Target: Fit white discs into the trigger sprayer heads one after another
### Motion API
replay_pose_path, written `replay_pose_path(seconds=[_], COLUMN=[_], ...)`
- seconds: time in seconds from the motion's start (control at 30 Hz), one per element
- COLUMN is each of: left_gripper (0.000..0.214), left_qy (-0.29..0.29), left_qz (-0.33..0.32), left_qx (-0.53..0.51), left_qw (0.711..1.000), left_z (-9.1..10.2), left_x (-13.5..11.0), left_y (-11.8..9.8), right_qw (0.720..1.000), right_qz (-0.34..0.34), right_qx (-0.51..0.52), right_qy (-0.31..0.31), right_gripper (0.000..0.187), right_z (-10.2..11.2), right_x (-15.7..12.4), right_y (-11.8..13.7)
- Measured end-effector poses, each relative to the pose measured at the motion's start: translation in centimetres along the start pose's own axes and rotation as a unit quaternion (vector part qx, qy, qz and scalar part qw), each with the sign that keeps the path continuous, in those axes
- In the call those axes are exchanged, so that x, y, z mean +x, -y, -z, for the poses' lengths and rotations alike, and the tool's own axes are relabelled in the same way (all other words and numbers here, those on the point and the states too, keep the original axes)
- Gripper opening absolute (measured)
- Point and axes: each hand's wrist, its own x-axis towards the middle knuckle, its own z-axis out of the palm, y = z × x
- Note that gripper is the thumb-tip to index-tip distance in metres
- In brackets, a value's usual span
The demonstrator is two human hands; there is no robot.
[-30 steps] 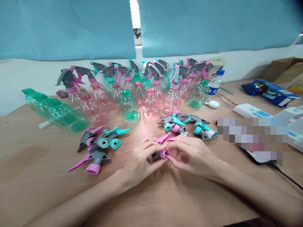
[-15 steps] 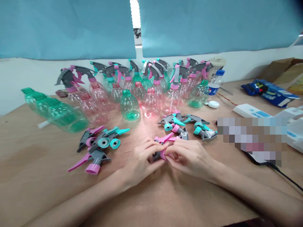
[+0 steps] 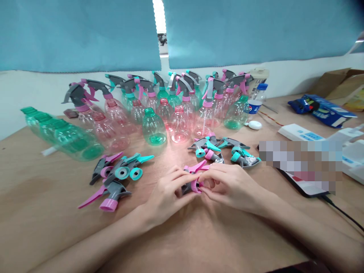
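Observation:
Low over the table's middle, both hands hold one grey-and-pink trigger spray head [image 3: 195, 185]. My left hand [image 3: 168, 193] is closed around its grey body. The fingertips of my right hand [image 3: 231, 187] pinch its pink collar, whose open end faces right. Part of the head is hidden by the fingers. On the left lie several loose spray heads, among them a pink-collared one [image 3: 113, 195] and a turquoise-collared one [image 3: 122, 172]. More loose heads [image 3: 239, 151] lie just beyond my right hand.
Behind stand several bottles, some bare like this green bottle [image 3: 154, 129] and pink bottle [image 3: 179, 127], others topped with spray heads. Green bottles [image 3: 82, 144] lean in a row at left. On the right are a phone [image 3: 309, 185] with a cable, power strips [image 3: 301, 134] and a blue packet [image 3: 324, 110].
The right fingers have shifted slightly at the pink collar, and more of its opening now shows. The whole view has moved a little.

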Motion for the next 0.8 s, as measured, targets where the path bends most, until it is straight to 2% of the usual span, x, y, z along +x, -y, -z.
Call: replay_pose_path(seconds=[0.17,0.37,0.53,0.67,0.8], left_gripper=[0.028,0.028,0.032,0.031,0.031], left_qy=[-0.01,-0.038,-0.043,-0.047,-0.05], left_qz=[-0.005,-0.039,-0.012,0.01,-0.006], left_qx=[0.0,0.003,0.01,0.014,0.001], left_qw=[1.0,0.999,0.999,0.999,0.999], left_z=[0.0,-0.1,0.1,0.3,0.2], left_x=[-0.1,-0.1,-0.1,-0.1,0.0], left_y=[0.0,0.1,0.0,-0.2,-0.3], right_qw=[1.0,0.995,0.994,0.994,0.993], right_qz=[-0.007,-0.079,-0.047,-0.034,-0.053], right_qx=[0.007,0.032,0.033,0.074,0.098], right_qy=[-0.014,-0.045,-0.088,-0.067,-0.044], right_gripper=[0.008,0.007,0.008,0.009,0.009], right_z=[-0.3,-1.2,-1.1,-0.9,-0.9], right_x=[0.0,-0.3,-0.4,-0.6,-0.6], right_y=[0.3,1.3,0.8,0.1,0.1])
